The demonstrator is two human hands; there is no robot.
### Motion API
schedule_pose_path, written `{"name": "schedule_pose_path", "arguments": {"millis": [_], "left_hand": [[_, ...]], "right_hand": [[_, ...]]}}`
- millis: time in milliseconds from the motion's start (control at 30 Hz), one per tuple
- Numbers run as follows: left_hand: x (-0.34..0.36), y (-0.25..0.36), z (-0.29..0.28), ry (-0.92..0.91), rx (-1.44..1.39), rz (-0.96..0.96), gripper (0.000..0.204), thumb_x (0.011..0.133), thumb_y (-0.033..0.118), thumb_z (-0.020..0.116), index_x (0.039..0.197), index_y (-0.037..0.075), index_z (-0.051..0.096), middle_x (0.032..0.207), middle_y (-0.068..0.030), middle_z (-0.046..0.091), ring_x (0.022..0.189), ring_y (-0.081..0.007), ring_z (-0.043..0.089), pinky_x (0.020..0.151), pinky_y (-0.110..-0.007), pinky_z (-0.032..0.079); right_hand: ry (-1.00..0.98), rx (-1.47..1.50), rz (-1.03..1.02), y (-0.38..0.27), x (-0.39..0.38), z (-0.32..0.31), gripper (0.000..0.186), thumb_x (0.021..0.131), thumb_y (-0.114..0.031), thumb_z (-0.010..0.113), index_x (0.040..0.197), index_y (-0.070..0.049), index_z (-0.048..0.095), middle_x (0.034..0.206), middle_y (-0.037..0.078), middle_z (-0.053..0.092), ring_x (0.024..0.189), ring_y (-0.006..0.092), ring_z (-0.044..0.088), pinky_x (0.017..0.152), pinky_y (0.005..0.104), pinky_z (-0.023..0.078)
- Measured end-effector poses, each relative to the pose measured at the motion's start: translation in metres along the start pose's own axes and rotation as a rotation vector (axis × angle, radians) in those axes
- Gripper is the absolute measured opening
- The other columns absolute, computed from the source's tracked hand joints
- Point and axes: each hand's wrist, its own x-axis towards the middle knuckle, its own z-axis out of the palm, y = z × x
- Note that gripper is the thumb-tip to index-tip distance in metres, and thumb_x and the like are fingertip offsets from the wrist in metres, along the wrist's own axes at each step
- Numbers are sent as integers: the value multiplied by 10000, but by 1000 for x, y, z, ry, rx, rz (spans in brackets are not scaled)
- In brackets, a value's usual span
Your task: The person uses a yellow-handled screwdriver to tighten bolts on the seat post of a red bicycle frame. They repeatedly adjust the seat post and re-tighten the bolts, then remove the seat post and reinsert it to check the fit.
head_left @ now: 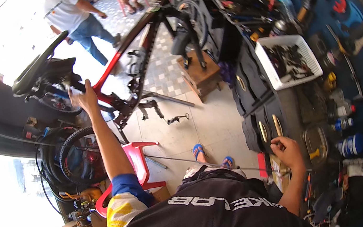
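Far left, a black, padded bicycle saddle (32, 76) sits up high; below it, a black knobby rubber tyre (65, 151) stands by other dark tyres. Left hand (85, 100) is raised near the saddle, fingers spread, thumb up; can't tell if it touches anything. Just right of it, the red-and-black bicycle frame (111, 67) slants up to the right over the pale tiled floor (214, 122), left of centre and in front of the person. Red plastic chair (138, 162) below the frame. Boxy brown wooden stool (201, 81) further right. Then black panels (252, 125) with slim gold-coloured bars (277, 124). Right hand (288, 152) just below the bars, fingers curled in; can't tell if they pinch anything. Above, a white plastic basket (318, 71) of mixed metal parts, on the dark, tool-cluttered desk (312, 105).
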Motion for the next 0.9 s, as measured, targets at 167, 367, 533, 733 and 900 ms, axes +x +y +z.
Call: {"name": "schedule_pose_path", "arguments": {"millis": [167,367,533,733,900], "left_hand": [[-210,6,66,-384,-228,122,644,856,299,794,1336,-28,515,1251,-245,568,1214,-381,488,1049,-486,402],[-471,61,58,-1453,-366,-180,487,915,299,775,1306,46,631,1088,-110,704,802,-180,719,617,-304,553],[-499,127,58,-1691,-402,254,396,907,247,757,1214,10,675,1017,-144,743,808,-203,717,711,-327,562],[-490,166,62,-1724,-439,449,339,946,235,720,1182,-4,682,994,-115,738,811,-162,692,731,-304,549],[-489,182,42,-1810,-359,507,355,955,249,714,1184,-20,680,990,-124,743,844,-161,699,768,-308,552]], "right_hand": [[222,162,-27,40,-37,-25,165,878,-127,742,1030,-63,742,779,75,658,646,178,608,608,310,485],[597,171,46,65,-123,-92,185,902,-97,722,1084,-68,738,778,28,627,627,117,533,587,268,440],[943,-153,410,118,-175,-93,227,942,-111,668,1165,-118,710,851,86,666,731,233,643,645,349,501],[600,-269,351,190,-113,-38,415,883,-31,616,1244,-221,690,1139,88,611,983,334,664,813,452,553],[362,-404,267,253,-55,-24,428,878,5,599,1216,-231,714,1223,65,587,995,313,669,808,435,560]]}}
